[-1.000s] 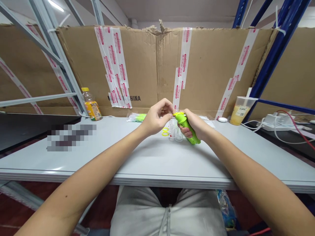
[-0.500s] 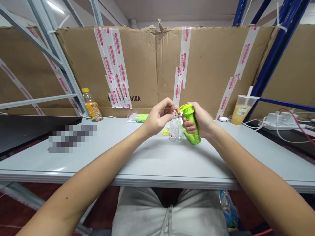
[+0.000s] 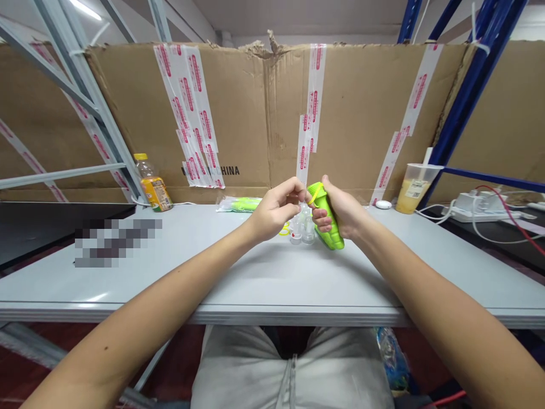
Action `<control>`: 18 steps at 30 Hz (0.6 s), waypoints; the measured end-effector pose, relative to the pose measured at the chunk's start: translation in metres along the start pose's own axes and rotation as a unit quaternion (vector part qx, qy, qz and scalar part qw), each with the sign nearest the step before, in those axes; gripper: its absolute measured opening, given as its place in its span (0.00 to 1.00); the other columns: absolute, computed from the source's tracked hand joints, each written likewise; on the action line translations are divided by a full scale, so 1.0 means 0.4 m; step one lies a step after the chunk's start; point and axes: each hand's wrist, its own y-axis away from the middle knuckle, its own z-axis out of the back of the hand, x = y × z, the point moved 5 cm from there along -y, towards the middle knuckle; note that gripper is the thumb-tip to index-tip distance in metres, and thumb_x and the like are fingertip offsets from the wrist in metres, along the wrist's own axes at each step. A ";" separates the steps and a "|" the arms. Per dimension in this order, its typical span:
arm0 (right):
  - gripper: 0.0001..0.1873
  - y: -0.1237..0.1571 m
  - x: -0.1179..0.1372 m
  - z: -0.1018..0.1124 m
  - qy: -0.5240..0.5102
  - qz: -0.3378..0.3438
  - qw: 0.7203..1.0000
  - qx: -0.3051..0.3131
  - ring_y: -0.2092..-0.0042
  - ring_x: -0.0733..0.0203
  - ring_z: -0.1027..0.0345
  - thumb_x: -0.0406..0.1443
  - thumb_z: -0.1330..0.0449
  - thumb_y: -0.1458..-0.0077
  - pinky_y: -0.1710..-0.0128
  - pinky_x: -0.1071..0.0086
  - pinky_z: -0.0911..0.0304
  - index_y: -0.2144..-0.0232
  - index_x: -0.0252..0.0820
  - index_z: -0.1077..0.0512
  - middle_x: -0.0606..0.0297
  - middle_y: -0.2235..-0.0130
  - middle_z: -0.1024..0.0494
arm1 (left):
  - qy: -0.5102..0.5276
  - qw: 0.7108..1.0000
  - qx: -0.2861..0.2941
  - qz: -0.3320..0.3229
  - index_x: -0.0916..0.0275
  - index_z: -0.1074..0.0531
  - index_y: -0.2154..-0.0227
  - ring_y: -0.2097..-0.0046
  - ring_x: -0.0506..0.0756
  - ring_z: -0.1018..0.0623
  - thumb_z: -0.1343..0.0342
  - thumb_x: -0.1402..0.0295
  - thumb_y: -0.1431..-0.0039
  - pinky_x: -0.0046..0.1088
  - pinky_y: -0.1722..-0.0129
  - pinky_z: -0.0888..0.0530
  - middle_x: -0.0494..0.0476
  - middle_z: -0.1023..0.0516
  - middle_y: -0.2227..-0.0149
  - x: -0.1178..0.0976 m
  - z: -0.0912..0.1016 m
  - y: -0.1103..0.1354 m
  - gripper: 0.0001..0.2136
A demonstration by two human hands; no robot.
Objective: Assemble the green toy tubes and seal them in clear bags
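My right hand [image 3: 346,213] is wrapped around a bright green plastic tube [image 3: 332,227] with a wide threaded-looking top, held tilted above the table. At that top is a thin yellow ring [image 3: 315,194], slanting across the near left side. My left hand [image 3: 277,210] pinches at the ring's edge with its fingertips; the exact grip is partly hidden. Beneath the hands stand several small clear plastic bottles [image 3: 297,234], one with a red dot. Loose yellow rings [image 3: 284,229] lie beside them, partly behind my left hand. Another green piece sits behind the tube, mostly covered.
A bagged green item [image 3: 242,204] lies at the back of the grey table [image 3: 264,281]. A juice bottle [image 3: 155,190] is at back left, a drink cup [image 3: 415,190] and white case [image 3: 384,204] at back right. Cardboard [image 3: 242,113] walls the back; a power strip [image 3: 481,211] is right.
The yellow ring has gone from lying over the tube's mouth to slanting down its near side. My left hand has moved slightly with it; the tube's top has tipped a little left.
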 end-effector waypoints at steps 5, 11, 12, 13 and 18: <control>0.30 -0.014 -0.021 0.007 0.057 0.036 0.997 -0.023 0.84 0.71 0.52 0.64 0.51 0.42 0.86 0.77 0.53 0.73 0.44 0.40 0.71 0.83 0.40 | 0.029 0.999 0.004 0.027 0.60 0.39 0.65 0.77 0.44 0.37 0.46 0.75 0.48 0.24 0.80 0.40 0.51 0.27 0.65 0.005 -0.004 -0.004 0.09; 0.31 -0.005 0.004 0.029 0.136 0.112 0.983 -0.056 0.85 0.68 0.49 0.65 0.47 0.47 0.87 0.75 0.53 0.70 0.44 0.37 0.70 0.84 0.38 | 0.031 0.999 0.012 0.016 0.56 0.45 0.57 0.80 0.43 0.38 0.48 0.77 0.49 0.23 0.82 0.39 0.52 0.23 0.58 0.010 0.007 -0.014 0.18; 0.31 -0.001 0.010 0.031 0.141 0.119 0.981 -0.054 0.85 0.68 0.49 0.65 0.47 0.46 0.87 0.74 0.53 0.69 0.44 0.36 0.69 0.83 0.38 | 0.018 1.000 0.015 0.011 0.56 0.45 0.55 0.80 0.43 0.37 0.48 0.77 0.49 0.23 0.81 0.39 0.53 0.23 0.56 0.011 0.008 -0.015 0.19; 0.31 0.003 0.015 0.030 0.137 0.120 0.982 -0.041 0.84 0.68 0.47 0.64 0.48 0.45 0.87 0.74 0.51 0.68 0.43 0.35 0.68 0.82 0.37 | 0.002 1.000 0.015 0.004 0.56 0.44 0.54 0.79 0.43 0.37 0.49 0.78 0.50 0.24 0.80 0.38 0.53 0.23 0.55 0.012 0.010 -0.016 0.21; 0.17 0.038 0.021 0.007 0.074 0.048 0.984 0.153 0.76 0.66 0.38 0.47 0.41 0.41 0.81 0.74 0.40 0.59 0.39 0.33 0.65 0.72 0.31 | -0.045 0.998 -0.025 -0.027 0.56 0.44 0.48 0.74 0.46 0.32 0.50 0.79 0.50 0.26 0.76 0.35 0.57 0.23 0.52 0.000 0.031 -0.014 0.25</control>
